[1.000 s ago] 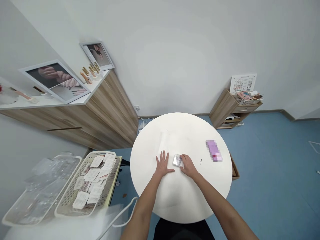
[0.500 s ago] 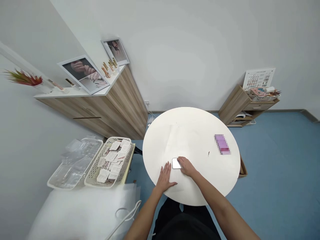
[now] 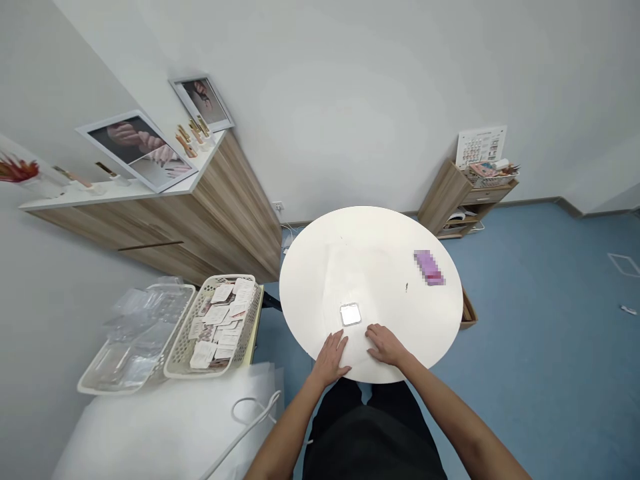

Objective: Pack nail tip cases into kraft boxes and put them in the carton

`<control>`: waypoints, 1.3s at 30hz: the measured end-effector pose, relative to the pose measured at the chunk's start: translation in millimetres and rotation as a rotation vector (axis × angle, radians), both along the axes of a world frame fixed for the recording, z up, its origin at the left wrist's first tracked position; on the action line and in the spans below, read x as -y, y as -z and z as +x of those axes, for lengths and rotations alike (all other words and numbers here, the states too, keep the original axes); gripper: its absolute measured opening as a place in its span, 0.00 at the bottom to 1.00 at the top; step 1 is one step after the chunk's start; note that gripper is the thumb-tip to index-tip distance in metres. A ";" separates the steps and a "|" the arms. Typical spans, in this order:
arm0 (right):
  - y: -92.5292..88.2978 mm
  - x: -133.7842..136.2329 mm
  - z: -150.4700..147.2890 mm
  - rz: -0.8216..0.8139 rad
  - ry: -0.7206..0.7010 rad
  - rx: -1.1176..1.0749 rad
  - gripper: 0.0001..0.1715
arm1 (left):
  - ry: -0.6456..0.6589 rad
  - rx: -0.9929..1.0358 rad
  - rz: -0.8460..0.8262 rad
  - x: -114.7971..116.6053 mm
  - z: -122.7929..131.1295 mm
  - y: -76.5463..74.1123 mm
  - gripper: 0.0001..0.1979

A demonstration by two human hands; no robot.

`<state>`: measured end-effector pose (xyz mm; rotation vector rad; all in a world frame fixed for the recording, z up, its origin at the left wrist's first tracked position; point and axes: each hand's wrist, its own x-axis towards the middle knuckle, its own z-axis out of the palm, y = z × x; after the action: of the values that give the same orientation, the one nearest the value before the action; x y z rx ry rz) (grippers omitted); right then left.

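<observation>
While both your bare hands rest palm-down on the round white tabletop (image 3: 370, 257), neither one holds anything. Your left hand (image 3: 330, 360) lies at the table's near edge with its fingers spread, and your right hand (image 3: 385, 345) lies to its right with its fingers loosely together; a small gap separates the two. Just ahead of that gap, nearer the near edge than the centre, a small square flat object with a silver rim and a bright white face (image 3: 351, 315) lies untouched by either hand. Toward the table's right edge lies a pink rectangular item (image 3: 429, 268), too blurred to make out, with a tiny dark speck (image 3: 407, 287) just to its left. Off the table to your left stand a beige plastic lattice basket (image 3: 220, 279) filled with white paper packets (image 3: 215, 320) and, beside it, a clear plastic tray (image 3: 135, 340) holding transparent wrapping. Beyond them stands a wood-grain cabinet with a white top (image 3: 235, 213) carrying framed photographs of hands (image 3: 135, 150). A small wooden shelf unit (image 3: 463, 200) stands past the table's far right, on the blue floor (image 3: 540, 333).
</observation>
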<state>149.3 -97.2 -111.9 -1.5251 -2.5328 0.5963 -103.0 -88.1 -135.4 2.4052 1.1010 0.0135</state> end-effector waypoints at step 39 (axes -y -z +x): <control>0.8 -143.6 -11.7 -0.255 0.392 0.052 0.14 | -0.143 -0.002 0.237 -67.9 47.5 12.6 0.36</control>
<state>137.5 46.5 -112.7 -2.0757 -2.1598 0.8494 -55.5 -20.3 -148.0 2.5249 1.3361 0.1997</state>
